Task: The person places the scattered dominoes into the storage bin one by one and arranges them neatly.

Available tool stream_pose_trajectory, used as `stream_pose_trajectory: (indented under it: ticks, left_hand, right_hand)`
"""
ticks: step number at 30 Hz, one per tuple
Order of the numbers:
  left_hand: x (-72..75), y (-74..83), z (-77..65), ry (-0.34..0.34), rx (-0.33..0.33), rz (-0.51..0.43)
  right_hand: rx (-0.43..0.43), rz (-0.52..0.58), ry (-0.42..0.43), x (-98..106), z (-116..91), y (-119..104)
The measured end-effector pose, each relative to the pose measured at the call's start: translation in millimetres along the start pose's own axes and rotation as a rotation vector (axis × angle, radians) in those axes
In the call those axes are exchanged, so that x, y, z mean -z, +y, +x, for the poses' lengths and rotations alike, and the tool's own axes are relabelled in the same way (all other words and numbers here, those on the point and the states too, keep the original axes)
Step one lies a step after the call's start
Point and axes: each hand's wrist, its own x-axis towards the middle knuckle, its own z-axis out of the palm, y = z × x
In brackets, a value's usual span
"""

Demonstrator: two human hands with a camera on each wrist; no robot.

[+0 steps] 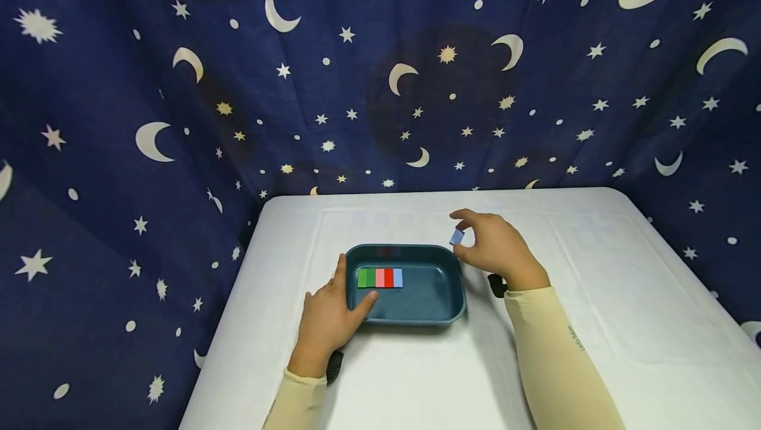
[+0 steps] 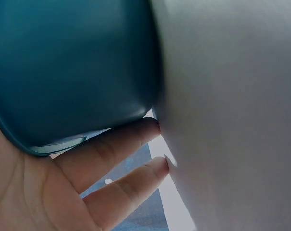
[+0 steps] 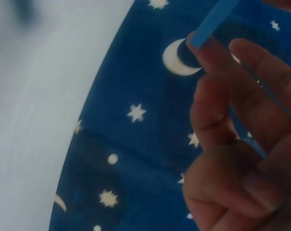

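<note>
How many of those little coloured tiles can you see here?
5. Four lie in a row inside the tray: green tile, pink tile, red tile, pale blue tile. Another blue tile is pinched in the right hand. None seem hidden.

A white table (image 1: pixel 624 298) with rounded corners fills the lower middle of the head view, its top covered by a smooth, faintly creased white sheet. Behind the table and down both of its sides hangs a dark blue cloth (image 1: pixel 178 86) printed with white and pale yellow moons, stars and dots. The cloth falls in soft folds. Even light brightens the table's top.
</note>
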Motion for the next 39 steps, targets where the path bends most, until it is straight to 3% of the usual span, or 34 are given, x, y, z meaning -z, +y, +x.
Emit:
stream_pose_trajectory:
  ticks: [11, 21, 31, 39]
  left_hand:
    - [-0.2, -0.6, 0.0, 0.003, 0.005, 0.000]
    - [0.1, -0.5, 0.5, -0.002, 0.011, -0.004]
    - [-2.2, 0.6, 0.8, 0.001, 0.006, -0.008]
    - [0.2, 0.6, 0.6, 0.008, 0.003, -0.002]
  right_hand:
    - [0.085, 0.039, 0.065, -11, 23, -41]
    - [0.148, 0.105, 0.050, -31, 31, -59]
    - [0.192, 0.169, -0.088, -59, 32, -64]
    - [0.178, 0.121, -0.242, -68, 32, -69]
